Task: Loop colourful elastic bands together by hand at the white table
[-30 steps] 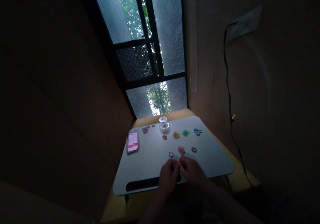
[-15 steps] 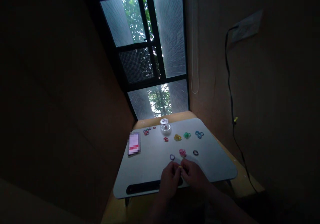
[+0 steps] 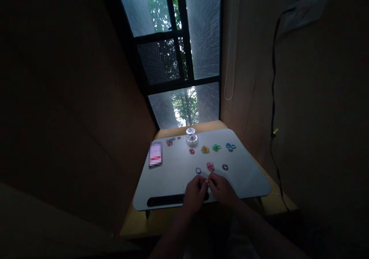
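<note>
My left hand [image 3: 195, 192] and my right hand [image 3: 221, 189] meet over the front of the white lap table [image 3: 170, 180]. Both are closed, fingertips pinching a small yellow rubber band [image 3: 206, 181] between them, mostly covered by the fingers. Just beyond the fingers lie a purple band [image 3: 198, 171], a pink bunch of bands [image 3: 210, 166] and a dark band [image 3: 225, 167]. Farther back runs a row of small piles: red bands [image 3: 191, 151], yellow bands [image 3: 205, 149], green bands [image 3: 216, 147] and blue bands [image 3: 230, 147].
A clear round container [image 3: 191, 137] stands at the back edge. Mixed bands [image 3: 170, 141] lie at the back left, above a phone [image 3: 155, 154] with a blurred screen. The table has a black slot [image 3: 165, 201] in front. A cable [image 3: 273, 97] hangs on the right wall.
The view has tilted down a little, so the table sits higher in the picture. Both hands stay together on the yellow rubber band, with only slight finger movement.
</note>
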{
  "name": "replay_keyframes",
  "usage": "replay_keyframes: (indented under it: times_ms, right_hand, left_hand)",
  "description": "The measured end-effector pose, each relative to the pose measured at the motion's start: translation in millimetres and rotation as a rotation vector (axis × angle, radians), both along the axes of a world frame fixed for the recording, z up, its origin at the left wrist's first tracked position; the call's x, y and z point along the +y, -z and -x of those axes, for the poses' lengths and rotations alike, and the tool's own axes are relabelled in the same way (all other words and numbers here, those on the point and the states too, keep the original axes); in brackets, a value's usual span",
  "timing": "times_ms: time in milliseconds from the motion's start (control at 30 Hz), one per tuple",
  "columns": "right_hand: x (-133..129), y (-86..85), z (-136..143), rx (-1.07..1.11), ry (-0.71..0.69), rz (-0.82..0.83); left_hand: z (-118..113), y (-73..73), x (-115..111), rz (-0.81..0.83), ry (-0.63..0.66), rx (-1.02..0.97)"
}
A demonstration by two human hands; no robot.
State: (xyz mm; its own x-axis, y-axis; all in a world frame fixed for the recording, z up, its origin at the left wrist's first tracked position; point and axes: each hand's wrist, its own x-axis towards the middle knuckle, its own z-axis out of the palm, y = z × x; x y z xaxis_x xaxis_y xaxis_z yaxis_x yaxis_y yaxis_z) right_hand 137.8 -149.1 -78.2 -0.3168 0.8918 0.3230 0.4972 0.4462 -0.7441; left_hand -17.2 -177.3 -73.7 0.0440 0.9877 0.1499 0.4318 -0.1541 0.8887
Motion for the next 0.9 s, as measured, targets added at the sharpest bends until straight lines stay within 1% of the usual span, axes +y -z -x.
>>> replay_keyframes:
  times_ms: [233, 500, 667, 900]
  right_hand:
    - [0.8, 2.2, -1.9, 0.008, -0.045, -0.006]
    - [0.0, 1.9, -2.0, -0.006, -0.039, -0.023]
    - [0.3, 2.1, -2.0, -0.033, 0.002, -0.008]
    - [2.9, 2.5, -2.0, -0.002, 0.012, -0.025]
  left_hand:
    - [-0.5, 1.5, 1.1, -0.025, -0.009, -0.014]
    - [0.1, 1.0, 1.1, -0.019, -0.016, 0.012]
    - [-0.2, 3.0, 1.7, 0.011, -0.015, -0.018]
    - [-1.2, -1.5, 1.2, -0.007, -0.05, -0.022]
